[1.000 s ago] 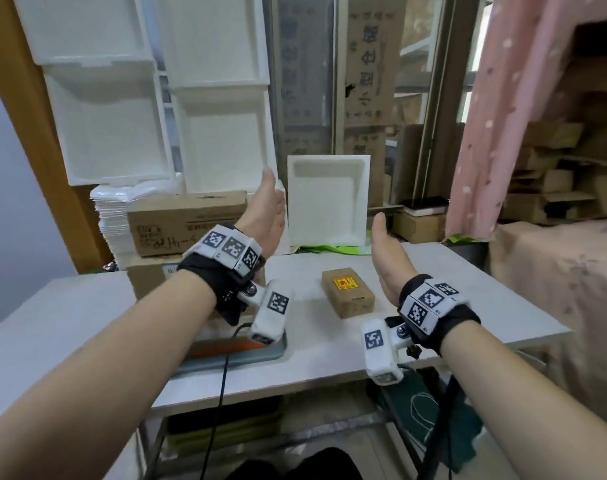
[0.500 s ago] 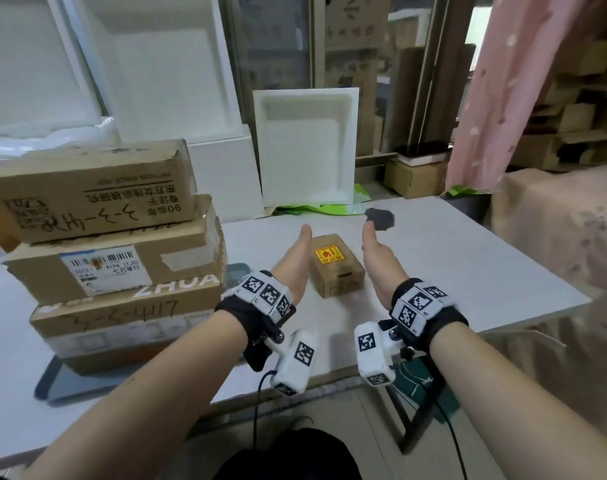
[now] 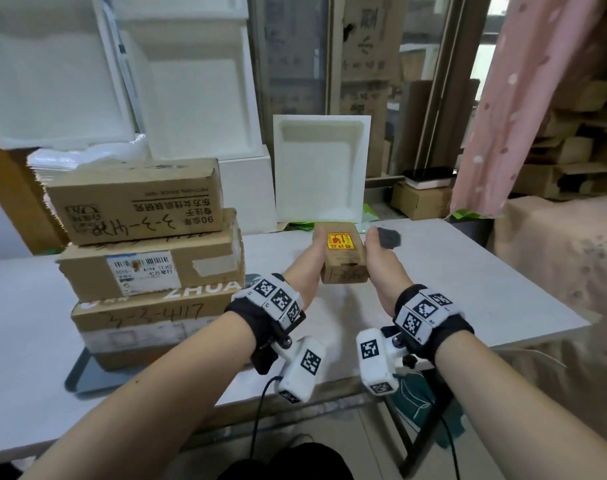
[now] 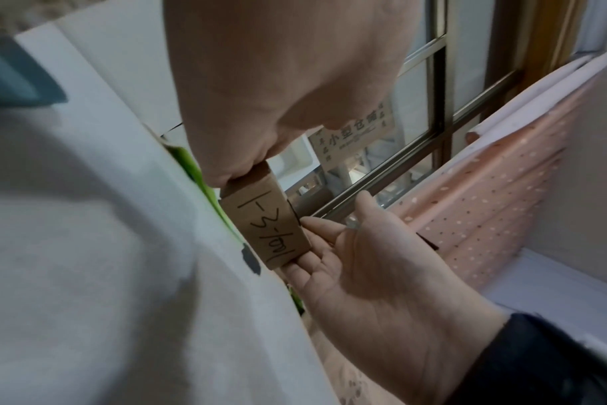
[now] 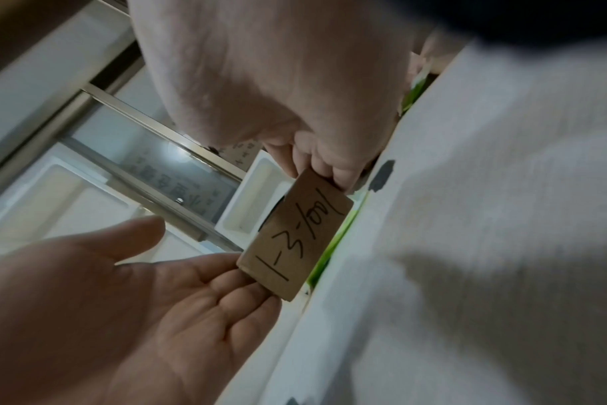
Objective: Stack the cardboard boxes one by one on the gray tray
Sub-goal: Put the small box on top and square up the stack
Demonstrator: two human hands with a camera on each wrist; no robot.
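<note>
A small cardboard box (image 3: 343, 254) with a yellow and red label hangs just above the white table (image 3: 468, 289), clamped between both hands. My left hand (image 3: 310, 268) holds its left side and my right hand (image 3: 381, 268) its right side, thumbs along the top edges. In the wrist views the box's handwritten end (image 4: 265, 227) (image 5: 295, 235) faces the cameras, and fingers (image 4: 316, 246) (image 5: 239, 282) lie against its sides. On the left, a stack of several larger cardboard boxes (image 3: 149, 268) stands on the gray tray (image 3: 77, 375).
White foam trays (image 3: 321, 168) lean against the window behind the table. A dark patch (image 3: 388, 237) marks the tabletop past my right thumb. A pink dotted curtain (image 3: 523, 98) and a cloth-covered surface (image 3: 572, 271) are on the right.
Both hands came down from raised and apart to either side of the small box, took hold of it and lifted it off the table. The view has tilted down toward the stack.
</note>
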